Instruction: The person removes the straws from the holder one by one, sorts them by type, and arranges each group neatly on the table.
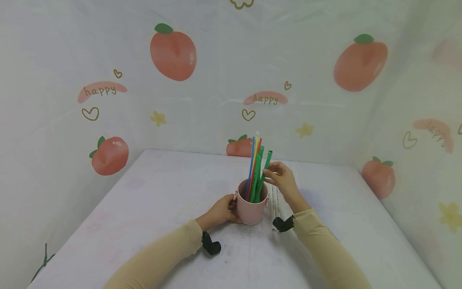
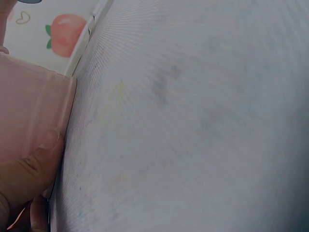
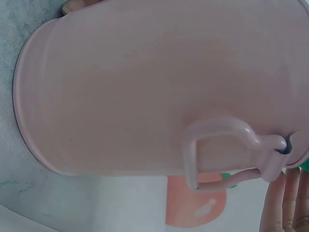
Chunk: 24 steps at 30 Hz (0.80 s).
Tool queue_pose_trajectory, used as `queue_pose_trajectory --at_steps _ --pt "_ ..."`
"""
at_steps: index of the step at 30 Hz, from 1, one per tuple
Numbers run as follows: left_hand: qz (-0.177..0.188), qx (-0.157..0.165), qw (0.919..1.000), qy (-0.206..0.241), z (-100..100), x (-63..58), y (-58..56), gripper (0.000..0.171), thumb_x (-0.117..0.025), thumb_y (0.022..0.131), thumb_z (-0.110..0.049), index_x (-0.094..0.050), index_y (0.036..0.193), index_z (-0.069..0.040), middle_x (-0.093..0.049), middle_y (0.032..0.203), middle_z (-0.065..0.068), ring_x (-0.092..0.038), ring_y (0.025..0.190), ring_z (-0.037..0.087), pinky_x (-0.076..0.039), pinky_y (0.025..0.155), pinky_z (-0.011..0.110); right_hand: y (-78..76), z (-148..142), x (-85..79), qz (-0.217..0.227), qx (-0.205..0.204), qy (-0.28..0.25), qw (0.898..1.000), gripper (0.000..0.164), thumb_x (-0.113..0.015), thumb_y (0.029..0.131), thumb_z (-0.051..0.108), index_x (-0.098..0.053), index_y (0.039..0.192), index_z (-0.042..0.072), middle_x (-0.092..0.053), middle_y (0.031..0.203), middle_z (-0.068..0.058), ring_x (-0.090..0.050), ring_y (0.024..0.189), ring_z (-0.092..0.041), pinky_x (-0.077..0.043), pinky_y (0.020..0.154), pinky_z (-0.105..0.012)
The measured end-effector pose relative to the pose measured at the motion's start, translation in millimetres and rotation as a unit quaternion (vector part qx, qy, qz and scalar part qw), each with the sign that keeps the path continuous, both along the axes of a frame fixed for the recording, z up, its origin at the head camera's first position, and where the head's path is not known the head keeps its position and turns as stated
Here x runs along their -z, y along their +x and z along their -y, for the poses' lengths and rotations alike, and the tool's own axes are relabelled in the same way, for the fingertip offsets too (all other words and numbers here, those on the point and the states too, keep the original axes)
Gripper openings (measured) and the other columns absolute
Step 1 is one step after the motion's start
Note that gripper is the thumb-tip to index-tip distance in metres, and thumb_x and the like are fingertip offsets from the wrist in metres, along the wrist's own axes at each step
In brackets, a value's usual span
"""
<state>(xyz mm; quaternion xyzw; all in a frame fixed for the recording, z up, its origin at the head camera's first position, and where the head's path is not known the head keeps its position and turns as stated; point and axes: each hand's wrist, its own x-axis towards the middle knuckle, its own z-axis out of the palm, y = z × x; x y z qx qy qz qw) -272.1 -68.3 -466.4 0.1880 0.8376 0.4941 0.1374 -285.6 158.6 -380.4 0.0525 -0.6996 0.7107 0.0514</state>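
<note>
A small pink bucket (image 1: 250, 212) with little side handles stands upright on the table. My left hand (image 1: 221, 210) grips its left side; in the left wrist view the thumb (image 2: 41, 159) lies against the wall near the base. Above the rim at the right, my right hand (image 1: 283, 180) pinches a slim green wrapped stick (image 1: 268, 160), whose lower end is inside the bucket. Other green printed sticks (image 1: 255, 180) lean in there beside thin blue (image 1: 251, 160), yellow and red sticks. The right wrist view shows the bucket's wall and a pink handle (image 3: 190, 154), with right fingertips by the rim.
Long white printed strips (image 1: 273, 208) lie on the table just right of the bucket, partly behind the right hand and wrist. The white table (image 1: 173, 180) meets a fruit-patterned curtain (image 1: 209, 80) at the back and sides. Black wrist cameras (image 1: 211, 244) sit at both cuffs.
</note>
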Motion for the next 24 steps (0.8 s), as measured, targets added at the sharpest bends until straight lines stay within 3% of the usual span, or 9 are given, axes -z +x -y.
queue_pose_trajectory --at_steps 13,24 --pt "0.005 -0.002 1.0000 -0.002 0.1 0.6 -0.3 0.075 -0.086 0.066 -0.001 -0.050 0.132 0.000 -0.055 0.130 0.016 -0.054 0.123 0.034 -0.046 0.107 0.045 0.7 -10.1 -10.3 -0.005 -0.002 -0.027 1.000 0.015 -0.066 0.091 0.008 -0.056 0.101 0.010 -0.059 0.093 0.004 -0.066 0.083 -0.007 -0.062 0.076 -0.031" --pt "0.000 0.004 1.0000 0.003 0.3 -2.4 1.7 0.073 -0.086 0.067 -0.002 -0.051 0.131 0.001 -0.055 0.129 0.017 -0.054 0.122 0.035 -0.047 0.106 0.046 -2.6 -16.9 -24.2 -0.027 0.003 -0.019 0.999 0.013 -0.063 0.094 0.009 -0.055 0.104 0.012 -0.062 0.094 0.005 -0.066 0.086 -0.007 -0.061 0.078 -0.029"
